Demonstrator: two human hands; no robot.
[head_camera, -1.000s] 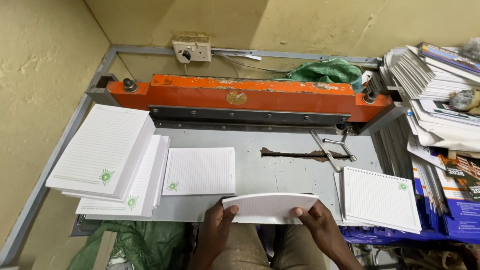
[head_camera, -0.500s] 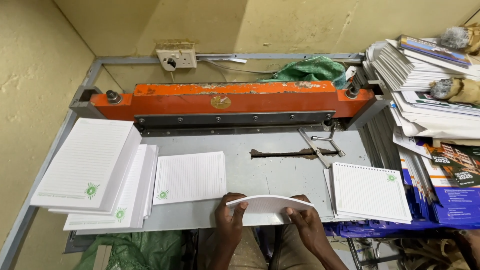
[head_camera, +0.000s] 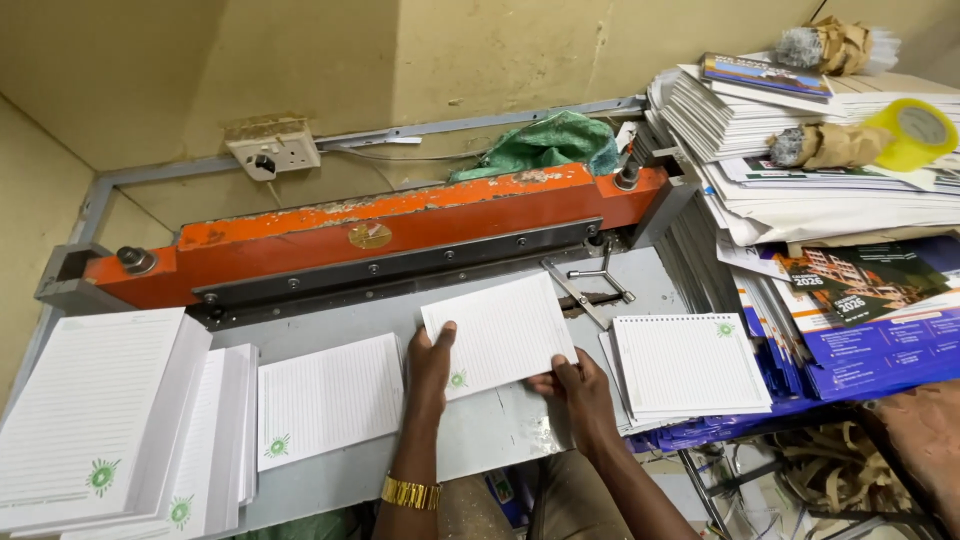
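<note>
On the grey metal tabletop (head_camera: 500, 440) of the orange paper cutter (head_camera: 380, 235), both hands grip one small stack of lined sheets (head_camera: 500, 335), held slightly tilted just in front of the clamp bar. Left hand (head_camera: 432, 365) closed on the stack's left edge, thumb on top; right hand (head_camera: 578, 385) pinching the lower right corner. A gold bracelet (head_camera: 410, 492) sits on the left wrist. Stack lies askew to the cutter bar, not squared. Risk, as a judgement: fed in at this angle, the sheets would meet the blade line crooked, giving an uneven edge. The grip holds only two points, so loose sheets could fan or slide out of register. Fingers are near the clamp and blade slot; any reach under the bar with the hands this far forward could pinch them. Just left lies another lined sheet pile (head_camera: 330, 400), and further left taller stacks (head_camera: 100, 420) overhang the tabletop's edge; a nudge from the elbow could tip them. Right of the hands, a spiral-punched pad (head_camera: 688, 362) rests on more paper beside a metal lever (head_camera: 585, 290), near enough to snag. Piled printed matter (head_camera: 800, 160) at far right leans and looks unstable.
</note>
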